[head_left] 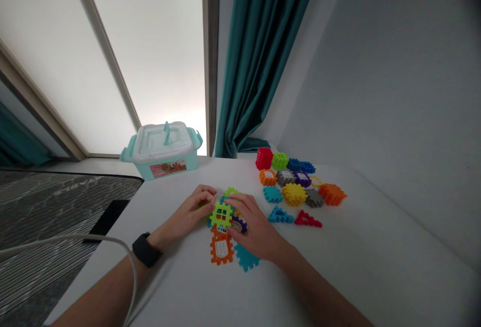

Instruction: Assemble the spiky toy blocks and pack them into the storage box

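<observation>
White counter (361,252) below a teal curtain (255,71); lidded teal storage box (161,150) stands at its far edge. Head view, the only one: left hand (191,212), black watch (146,249) at the wrist, has fingers (205,194) curled round one side of a cluster of interlocking plastic blocks (230,193). Right hand (255,229) has fingers (240,206) spread across the other side, so both appear to hold it, mid-counter. Orange frame piece (221,249) and teal piece (246,258) lie just below the cluster, beside the right palm. Loose blocks (295,189) sit toward the right edge. Risks, judged: white cable (130,287) across the left forearm (107,289) could snag and jerk the left hand; uneven pressure could pop pieces free; a sliding right palm could shove the orange piece.
</observation>
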{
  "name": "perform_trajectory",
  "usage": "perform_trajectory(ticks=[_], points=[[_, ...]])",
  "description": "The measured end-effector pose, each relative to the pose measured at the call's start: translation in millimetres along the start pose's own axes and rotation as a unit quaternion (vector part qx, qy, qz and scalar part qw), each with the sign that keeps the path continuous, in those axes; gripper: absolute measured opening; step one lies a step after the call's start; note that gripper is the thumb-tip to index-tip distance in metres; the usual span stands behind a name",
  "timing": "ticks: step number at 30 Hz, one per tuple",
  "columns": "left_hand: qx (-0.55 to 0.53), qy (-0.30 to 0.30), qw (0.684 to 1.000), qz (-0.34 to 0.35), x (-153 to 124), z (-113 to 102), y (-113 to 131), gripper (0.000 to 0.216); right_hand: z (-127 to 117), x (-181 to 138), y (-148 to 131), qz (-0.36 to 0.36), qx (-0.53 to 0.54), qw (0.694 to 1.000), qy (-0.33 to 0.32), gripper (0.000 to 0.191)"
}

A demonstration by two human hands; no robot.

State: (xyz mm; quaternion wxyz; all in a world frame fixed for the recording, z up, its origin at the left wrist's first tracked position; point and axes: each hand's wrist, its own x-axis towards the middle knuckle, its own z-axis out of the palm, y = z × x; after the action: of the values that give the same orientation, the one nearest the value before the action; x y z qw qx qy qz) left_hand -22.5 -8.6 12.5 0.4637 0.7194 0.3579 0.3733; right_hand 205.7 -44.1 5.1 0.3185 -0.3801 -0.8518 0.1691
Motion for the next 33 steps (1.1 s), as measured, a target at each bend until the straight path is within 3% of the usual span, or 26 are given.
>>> perform_trajectory(ticks=[5,9,13,21,33], points=[[0.087,0.039,0.994,0.051,-1.7,3.9,4.8,0.017,1.2,1.5,3.5,0.006,-0.007,0.999,0.037,0.048],[0.221,0.069,0.966,0.118,-5.1,7.7,7.5,0.012,3.3,2.5,6.2,0.025,-0.011,0.994,0.102,0.047],[0.287,0.079,0.942,0.154,-5.8,7.6,1.4,0.018,6.4,2.7,7.0,0.032,-0.008,0.991,0.129,0.046],[0.314,0.069,0.931,0.173,-4.0,4.0,-1.7,0.016,8.8,2.4,9.3,0.042,0.010,0.991,0.127,0.046],[0.316,0.078,0.930,0.170,-2.3,2.0,-6.2,0.019,11.1,0.9,10.5,0.077,-0.018,0.995,0.066,0.047]])
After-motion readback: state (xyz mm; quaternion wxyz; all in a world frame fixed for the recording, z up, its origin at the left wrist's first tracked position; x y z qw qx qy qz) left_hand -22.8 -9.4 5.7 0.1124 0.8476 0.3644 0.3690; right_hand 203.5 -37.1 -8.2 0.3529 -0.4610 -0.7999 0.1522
